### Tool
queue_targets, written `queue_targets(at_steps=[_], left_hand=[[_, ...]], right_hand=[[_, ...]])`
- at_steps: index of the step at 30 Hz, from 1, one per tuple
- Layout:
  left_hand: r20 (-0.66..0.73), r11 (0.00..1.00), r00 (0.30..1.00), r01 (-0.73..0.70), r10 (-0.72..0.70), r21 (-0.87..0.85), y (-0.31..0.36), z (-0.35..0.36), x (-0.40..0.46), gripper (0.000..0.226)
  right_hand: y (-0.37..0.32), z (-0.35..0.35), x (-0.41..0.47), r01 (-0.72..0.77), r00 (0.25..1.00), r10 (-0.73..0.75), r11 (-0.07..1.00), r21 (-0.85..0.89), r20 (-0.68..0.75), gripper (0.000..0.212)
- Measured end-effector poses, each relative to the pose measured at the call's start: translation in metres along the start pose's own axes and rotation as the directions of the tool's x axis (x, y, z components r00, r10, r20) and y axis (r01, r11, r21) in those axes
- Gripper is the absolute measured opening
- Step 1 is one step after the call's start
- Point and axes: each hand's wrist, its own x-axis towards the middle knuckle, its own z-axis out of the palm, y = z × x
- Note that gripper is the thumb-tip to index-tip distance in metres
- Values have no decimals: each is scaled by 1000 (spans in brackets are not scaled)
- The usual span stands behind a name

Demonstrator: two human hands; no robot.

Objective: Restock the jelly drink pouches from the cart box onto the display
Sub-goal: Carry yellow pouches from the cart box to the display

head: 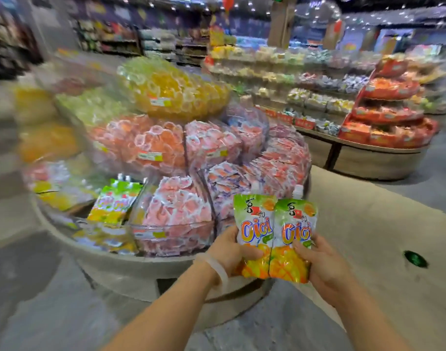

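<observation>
glossy spouted jelly drink pouches (275, 234), upright, gripped side by side by left hand (229, 252) and right hand (325, 264).

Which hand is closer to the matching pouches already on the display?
Left. The left hand holds a pouch nearest the stocked pouches on the display's lower tier; the right hand holds the other pouch farther right, away from them.

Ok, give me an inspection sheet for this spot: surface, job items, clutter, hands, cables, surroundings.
Surface: round tiered display, heaped with bagged jelly cups.
Job's things: two mango pouches held upright side by side; matching pouches already in a low bin on the display.
Clutter: green disc on the floor.
Grippers: left hand and right hand each in a grip on a pouch.
Cables: nothing seen.
Surroundings: shop aisles, red stand, shelves; the cart box is out of view.
</observation>
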Motion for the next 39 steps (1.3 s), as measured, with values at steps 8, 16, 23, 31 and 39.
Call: queue_targets(at_steps=[8, 16, 23, 31, 39], left_hand=[[-287, 994, 954, -100, 84, -41, 23, -71, -8, 64], [-499, 987, 864, -131, 68, -93, 22, -153, -38, 61], [-588, 982, 806, -160, 69, -104, 39, -248, -58, 50], [-633, 978, 774, -111, -28, -178, 88, -380, -56, 37], [-683, 988, 725, -20, -89, -151, 116, -453, -2, 31]], right_hand=[[12, 74, 78, -75, 955, 90, 995, -67, 282, 48], [55, 167, 114, -129, 866, 202, 974, -187, 458, 32], [104, 269, 137, -118, 848, 217, 967, -227, 483, 32], [154, 395, 178, -126, 873, 215, 966, -224, 437, 35], [184, 445, 227, -168, 937, 228, 959, -230, 264, 64]])
